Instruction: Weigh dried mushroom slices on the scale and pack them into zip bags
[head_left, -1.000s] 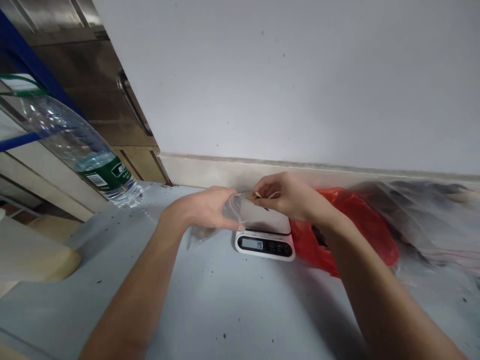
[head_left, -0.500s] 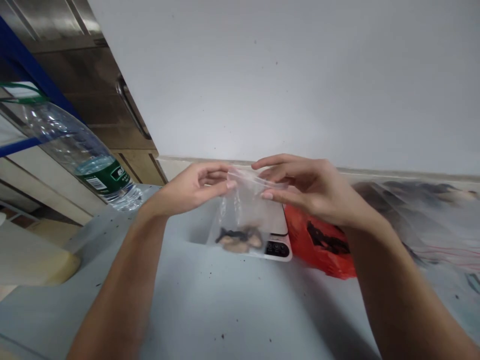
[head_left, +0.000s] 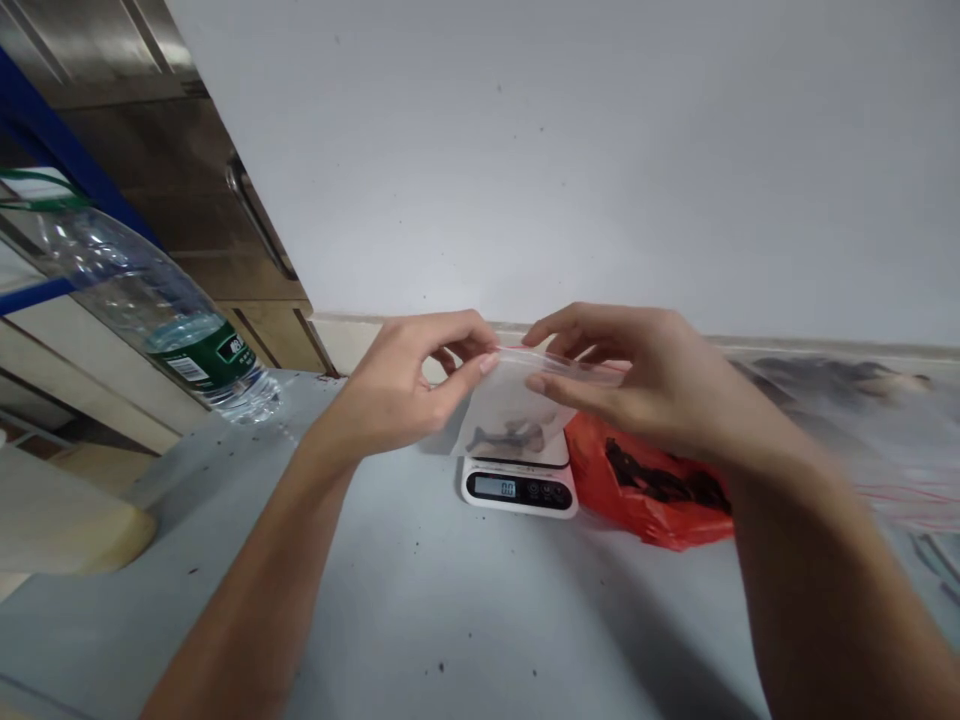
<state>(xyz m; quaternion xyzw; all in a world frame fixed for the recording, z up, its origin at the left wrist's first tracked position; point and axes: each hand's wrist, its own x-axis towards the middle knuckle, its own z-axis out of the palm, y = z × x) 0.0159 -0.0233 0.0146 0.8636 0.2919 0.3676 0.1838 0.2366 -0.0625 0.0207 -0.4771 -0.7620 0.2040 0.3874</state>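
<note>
A clear zip-lock bag (head_left: 504,398) hangs between my hands, with a few dark and pale brown pieces at its bottom. My left hand (head_left: 427,375) pinches the top left corner between thumb and fingertips. On the right side of the bag's top edge, my right hand (head_left: 622,370) has its thumb in front and its fingers behind. Below and behind the bag lies a white digital scale (head_left: 519,488), whose display reads 0.0. Right beside the scale, a red plastic bag (head_left: 660,490) stands open with dark dried pieces inside.
Filled clear bags (head_left: 862,420) lie at the right along the wall. A large water bottle (head_left: 195,340) with a green label stands at the left, near a pale container (head_left: 67,510). The white wall (head_left: 600,180) rises behind the blue-grey table (head_left: 390,610).
The zip-lock bag has moved up and to the right, uncovering the scale's display. My left hand has moved right along with it, and my right hand has shifted slightly right.
</note>
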